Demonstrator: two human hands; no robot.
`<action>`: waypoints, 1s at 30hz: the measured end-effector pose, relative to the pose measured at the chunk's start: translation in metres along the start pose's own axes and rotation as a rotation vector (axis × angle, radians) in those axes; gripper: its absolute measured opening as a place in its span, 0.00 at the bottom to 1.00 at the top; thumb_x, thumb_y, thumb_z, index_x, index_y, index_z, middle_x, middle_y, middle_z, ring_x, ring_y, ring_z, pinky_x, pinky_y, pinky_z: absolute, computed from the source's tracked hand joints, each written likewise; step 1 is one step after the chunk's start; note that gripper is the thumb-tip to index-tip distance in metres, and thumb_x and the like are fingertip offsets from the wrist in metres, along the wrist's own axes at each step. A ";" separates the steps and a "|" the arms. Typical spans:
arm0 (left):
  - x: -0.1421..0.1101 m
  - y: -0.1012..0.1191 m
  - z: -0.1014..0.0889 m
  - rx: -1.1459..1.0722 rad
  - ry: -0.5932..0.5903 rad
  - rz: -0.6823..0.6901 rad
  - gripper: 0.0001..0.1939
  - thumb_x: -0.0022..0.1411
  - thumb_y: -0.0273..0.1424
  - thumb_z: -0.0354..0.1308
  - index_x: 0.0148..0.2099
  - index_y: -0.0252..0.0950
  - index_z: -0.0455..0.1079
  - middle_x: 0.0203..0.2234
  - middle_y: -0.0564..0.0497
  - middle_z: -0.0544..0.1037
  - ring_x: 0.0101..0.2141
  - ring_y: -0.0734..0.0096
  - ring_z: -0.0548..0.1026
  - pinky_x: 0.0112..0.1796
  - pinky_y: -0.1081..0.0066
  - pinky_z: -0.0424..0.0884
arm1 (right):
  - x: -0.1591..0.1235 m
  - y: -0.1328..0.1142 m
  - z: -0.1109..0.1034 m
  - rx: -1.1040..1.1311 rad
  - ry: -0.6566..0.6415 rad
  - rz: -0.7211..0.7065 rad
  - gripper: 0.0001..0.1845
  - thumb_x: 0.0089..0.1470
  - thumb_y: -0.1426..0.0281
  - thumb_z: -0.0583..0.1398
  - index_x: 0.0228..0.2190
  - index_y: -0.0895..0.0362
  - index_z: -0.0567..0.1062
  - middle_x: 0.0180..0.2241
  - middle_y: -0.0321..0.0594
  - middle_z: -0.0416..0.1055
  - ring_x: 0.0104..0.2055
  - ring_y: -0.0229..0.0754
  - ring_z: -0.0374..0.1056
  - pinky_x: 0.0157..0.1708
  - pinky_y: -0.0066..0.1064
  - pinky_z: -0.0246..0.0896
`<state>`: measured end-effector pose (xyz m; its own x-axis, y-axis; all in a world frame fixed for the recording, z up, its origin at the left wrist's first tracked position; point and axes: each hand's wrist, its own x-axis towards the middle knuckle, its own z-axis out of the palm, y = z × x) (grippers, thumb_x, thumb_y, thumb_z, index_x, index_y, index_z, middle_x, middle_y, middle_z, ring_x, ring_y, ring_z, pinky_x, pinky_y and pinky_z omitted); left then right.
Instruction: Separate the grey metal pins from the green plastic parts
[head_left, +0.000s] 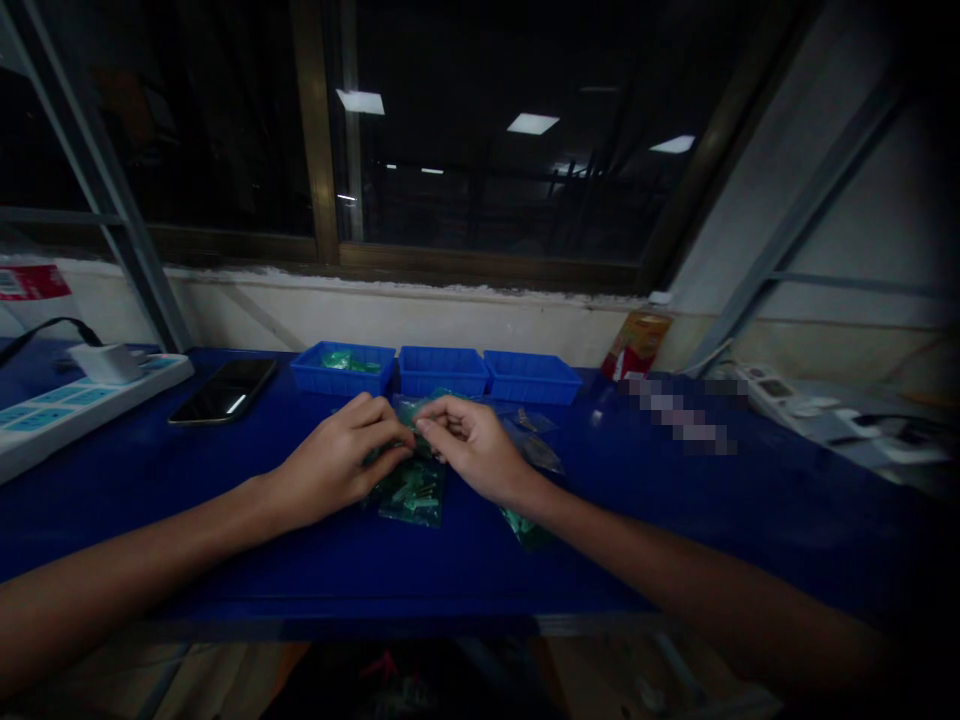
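Note:
My left hand (351,452) and my right hand (474,442) meet over the middle of the blue table, fingertips almost touching. Both are closed in a pinch at the upper part of a small clear plastic bag (412,497). Pale green pieces and a few thin brass-coloured ones show inside it. The exact grip is partly hidden by the fingers. Beneath my right wrist lies another bag with green pieces (527,527). More clear plastic bags (541,452) lie just beyond my right hand, their contents too dark to name.
Three blue trays stand in a row at the back; the left tray (307,378) holds green bagged pieces. On the left are a phone (225,391) and a white power strip (90,410) with a plugged-in adapter. A red and yellow packet (637,345) leans by the wall, right.

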<state>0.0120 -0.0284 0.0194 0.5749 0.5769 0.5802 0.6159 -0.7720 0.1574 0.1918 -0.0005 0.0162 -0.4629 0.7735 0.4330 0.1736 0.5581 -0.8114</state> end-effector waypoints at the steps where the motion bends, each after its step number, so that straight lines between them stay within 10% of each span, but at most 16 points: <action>1: 0.001 -0.001 0.000 -0.043 -0.047 -0.054 0.08 0.60 0.32 0.50 0.36 0.34 0.69 0.29 0.50 0.70 0.32 0.69 0.66 0.35 0.68 0.62 | -0.001 0.001 0.000 -0.071 0.041 -0.039 0.08 0.51 0.67 0.54 0.29 0.59 0.68 0.18 0.30 0.59 0.19 0.30 0.56 0.19 0.23 0.51; 7: 0.006 -0.004 0.000 -0.672 -0.072 -0.564 0.25 0.63 0.44 0.37 0.30 0.32 0.67 0.25 0.49 0.70 0.27 0.70 0.66 0.30 0.71 0.62 | -0.008 0.005 -0.007 -0.568 0.056 -0.528 0.09 0.53 0.74 0.52 0.33 0.58 0.71 0.24 0.35 0.69 0.25 0.32 0.63 0.26 0.25 0.56; 10: 0.008 -0.006 0.001 -0.841 -0.015 -0.619 0.19 0.60 0.43 0.46 0.31 0.32 0.65 0.23 0.52 0.67 0.25 0.73 0.65 0.27 0.74 0.60 | -0.009 0.005 -0.009 -0.743 0.028 -0.650 0.11 0.53 0.74 0.51 0.34 0.57 0.72 0.26 0.37 0.70 0.28 0.35 0.64 0.28 0.27 0.56; 22: 0.000 -0.004 -0.002 0.067 0.155 0.046 0.04 0.59 0.28 0.52 0.36 0.35 0.67 0.30 0.50 0.71 0.33 0.69 0.67 0.35 0.68 0.62 | -0.002 -0.006 -0.001 0.025 -0.174 0.019 0.15 0.56 0.64 0.48 0.32 0.60 0.70 0.19 0.33 0.64 0.21 0.31 0.60 0.21 0.24 0.54; 30: 0.004 0.003 -0.005 -0.165 0.008 -0.173 0.12 0.62 0.36 0.47 0.39 0.35 0.67 0.34 0.49 0.70 0.37 0.66 0.66 0.40 0.64 0.61 | -0.005 -0.001 -0.003 -0.370 0.044 -0.200 0.11 0.53 0.69 0.52 0.35 0.59 0.72 0.18 0.32 0.65 0.18 0.31 0.58 0.20 0.25 0.53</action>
<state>0.0128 -0.0296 0.0261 0.4637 0.7029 0.5394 0.6082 -0.6952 0.3832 0.1968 -0.0037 0.0161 -0.4830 0.6463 0.5908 0.3881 0.7628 -0.5172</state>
